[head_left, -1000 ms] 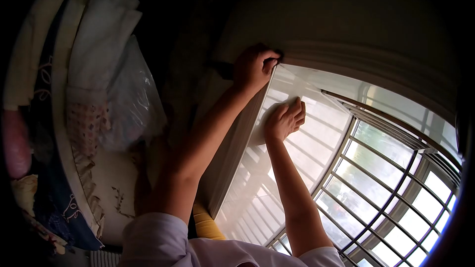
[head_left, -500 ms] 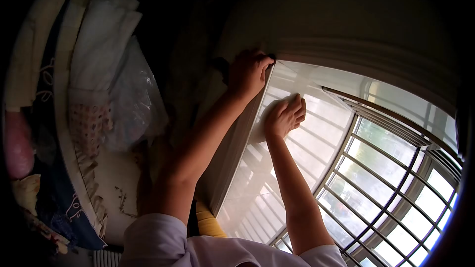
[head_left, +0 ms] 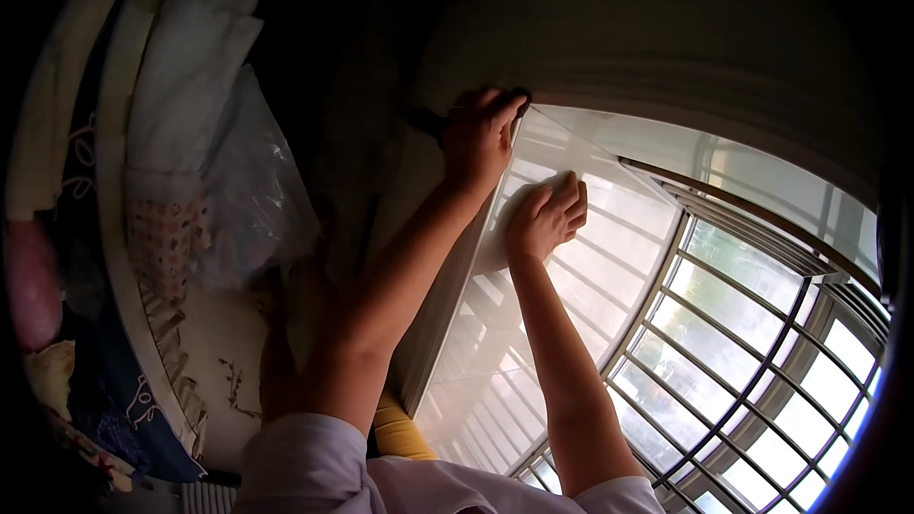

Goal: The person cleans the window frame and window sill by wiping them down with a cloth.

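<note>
My left hand (head_left: 478, 143) is closed around a dark, slim object (head_left: 428, 121), whose one end sticks out left of the fist. A dark tip (head_left: 522, 101) shows on its other side, at the upper corner of the glossy white sill (head_left: 533, 300). What kind of object it is, the shadow hides. Over the sill's pale surface, my right hand (head_left: 545, 219) rests with loosely bent fingers, the thumb apart from them. I see nothing in it.
Metal window bars (head_left: 709, 352) stand to the right of the sill. A dim wall (head_left: 666, 38) meets its far edge. On the left, a clear plastic bag (head_left: 252, 195) and white cloth (head_left: 190, 76) lie beside a dark blue fabric (head_left: 143, 409). Yellow cloth (head_left: 400, 428) shows below.
My left hand has shifted slightly, and the dark object's tip now shows more clearly above the fingers. My right hand stays almost in place on the sill.
</note>
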`<action>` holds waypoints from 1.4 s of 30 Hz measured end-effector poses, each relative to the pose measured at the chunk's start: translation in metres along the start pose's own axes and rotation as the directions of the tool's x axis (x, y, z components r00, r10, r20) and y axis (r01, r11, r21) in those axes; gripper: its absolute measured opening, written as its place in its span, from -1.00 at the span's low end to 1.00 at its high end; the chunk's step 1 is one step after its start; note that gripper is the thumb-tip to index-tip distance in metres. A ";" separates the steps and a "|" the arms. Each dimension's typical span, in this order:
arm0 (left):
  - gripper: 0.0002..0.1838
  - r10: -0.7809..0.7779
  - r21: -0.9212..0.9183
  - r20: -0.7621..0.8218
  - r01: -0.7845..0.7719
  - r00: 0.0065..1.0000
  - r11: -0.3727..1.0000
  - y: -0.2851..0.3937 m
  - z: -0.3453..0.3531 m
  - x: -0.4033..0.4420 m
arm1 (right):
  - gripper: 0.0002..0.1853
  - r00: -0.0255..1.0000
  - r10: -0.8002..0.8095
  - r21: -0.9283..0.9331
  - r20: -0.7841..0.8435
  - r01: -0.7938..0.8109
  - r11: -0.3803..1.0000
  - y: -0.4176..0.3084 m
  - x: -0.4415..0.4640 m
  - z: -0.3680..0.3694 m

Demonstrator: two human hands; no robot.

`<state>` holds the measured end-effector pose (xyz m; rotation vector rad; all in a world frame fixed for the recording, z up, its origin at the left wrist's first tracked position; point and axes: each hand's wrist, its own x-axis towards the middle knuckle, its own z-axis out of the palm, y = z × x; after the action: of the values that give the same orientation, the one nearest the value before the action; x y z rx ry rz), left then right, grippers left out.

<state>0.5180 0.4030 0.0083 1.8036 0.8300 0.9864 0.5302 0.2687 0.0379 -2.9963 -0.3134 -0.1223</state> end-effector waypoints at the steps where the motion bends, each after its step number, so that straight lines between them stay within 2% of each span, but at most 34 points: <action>1: -0.70 -0.050 -0.070 -0.007 0.049 0.999 0.996 -0.002 0.004 -0.001 | -0.43 1.000 0.008 -0.003 0.001 -0.008 1.000 0.002 0.000 0.000; 4: -0.82 -0.073 0.103 0.044 0.068 0.996 0.992 -0.004 0.000 0.007 | -0.43 1.000 -0.006 0.043 0.001 0.006 0.999 0.001 0.000 0.000; 6: -0.88 -0.159 0.106 0.044 0.153 0.986 0.982 0.008 0.001 0.012 | -0.42 0.999 0.020 -0.006 0.033 -0.020 1.000 -0.002 0.000 -0.001; 7: -0.91 -0.218 0.070 0.048 0.214 0.975 0.974 0.017 0.001 0.011 | -0.42 0.999 0.019 0.001 0.031 -0.019 1.000 -0.002 0.000 -0.001; 8: -0.93 -0.269 -0.082 0.045 0.272 0.962 0.959 0.024 0.002 0.009 | -0.42 0.999 0.022 -0.004 0.035 -0.021 1.000 -0.003 0.000 -0.002; 10: -0.93 -0.339 -0.216 0.108 0.355 0.935 0.910 0.051 -0.009 0.012 | -0.41 0.999 0.022 -0.016 0.038 -0.022 1.000 -0.004 0.000 -0.002; 12: -0.92 -0.044 -0.311 0.088 0.069 0.995 0.948 0.068 -0.002 0.011 | -0.41 0.999 0.006 -0.001 0.050 -0.006 1.000 -0.003 0.000 -0.003; 14: -0.89 -0.018 -0.320 0.048 0.033 0.999 0.947 0.073 0.005 0.009 | -0.41 0.998 -0.023 -0.034 0.059 0.025 0.999 0.003 -0.001 0.000; 16: -0.90 -0.169 -0.434 -0.133 0.096 0.977 0.896 0.061 0.007 0.005 | -0.41 0.999 0.026 -0.011 0.039 -0.025 1.000 -0.004 0.000 -0.003; 17: -0.89 -0.305 -0.457 -0.136 0.214 0.942 0.864 0.051 -0.003 -0.001 | -0.41 1.000 0.014 0.008 0.018 -0.014 1.000 0.000 0.001 0.000; 18: -0.87 -0.435 -0.582 -0.107 0.299 0.894 0.756 0.036 -0.006 -0.004 | -0.42 1.000 0.005 0.028 0.011 -0.006 1.000 0.001 0.001 0.000; 20: -0.84 -0.465 -0.637 -0.103 0.301 0.879 0.710 0.024 -0.005 0.006 | -0.42 1.000 -0.007 0.037 0.008 0.007 0.999 0.002 0.000 0.000; 22: -0.85 -0.186 -0.496 -0.088 0.119 0.979 0.860 0.018 0.006 0.019 | -0.42 1.000 0.007 0.030 0.017 -0.008 1.000 -0.001 -0.001 0.000; 23: -0.88 -0.101 -0.386 -0.137 0.040 0.985 0.922 0.019 0.012 0.023 | -0.42 1.000 0.015 0.016 0.022 -0.016 1.000 -0.002 0.000 -0.001; 24: -0.88 -0.102 -0.387 -0.135 0.042 0.986 0.921 0.011 0.016 0.022 | -0.42 1.000 0.018 0.014 0.022 -0.018 1.000 -0.001 0.000 -0.002; 26: -0.90 -0.148 -0.116 -0.041 0.143 0.988 0.983 -0.019 0.023 0.013 | -0.42 1.000 0.003 0.017 0.018 -0.004 1.000 -0.002 -0.001 -0.001; 27: -0.92 -0.158 -0.074 -0.020 0.156 0.987 0.985 -0.021 0.017 0.016 | -0.42 1.000 -0.001 0.023 0.017 0.001 1.000 -0.003 -0.001 -0.001; 30: -0.92 -0.131 -0.180 0.001 0.129 0.991 0.975 -0.006 0.012 0.022 | -0.42 0.999 0.010 -0.004 0.030 -0.010 1.000 -0.004 0.000 -0.002; 32: -0.92 -0.073 -0.358 -0.006 0.066 0.997 0.931 0.022 0.001 0.033 | -0.42 1.000 0.009 -0.002 0.029 -0.009 1.000 -0.003 0.000 -0.001; 35: -0.88 -0.050 -0.318 -0.010 0.044 0.999 0.947 0.028 -0.004 0.033 | -0.42 1.000 -0.005 0.012 0.010 0.005 1.000 -0.002 -0.001 -0.001; 37: -0.87 -0.089 -0.189 0.017 0.090 0.996 0.978 0.011 0.001 0.032 | -0.42 1.000 -0.006 0.004 0.009 0.006 1.000 -0.004 0.001 0.000; 38: -0.87 -0.090 -0.188 0.014 0.091 0.996 0.978 0.006 0.002 0.030 | -0.41 1.000 0.005 -0.012 0.015 -0.004 1.000 -0.003 0.000 -0.001; 40: -0.88 -0.154 -0.087 0.089 0.161 0.984 0.983 0.001 -0.001 0.030 | -0.41 1.000 0.005 -0.014 0.004 -0.005 1.000 -0.005 0.000 0.000; 42: -0.89 -0.102 -0.059 0.078 0.107 0.992 0.993 0.006 -0.002 0.031 | -0.41 1.000 0.005 -0.015 0.002 -0.005 1.000 -0.005 0.000 -0.001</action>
<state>0.5307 0.4277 0.0227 1.7151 0.8295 0.8631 0.5288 0.2731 0.0397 -3.0124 -0.3066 -0.1218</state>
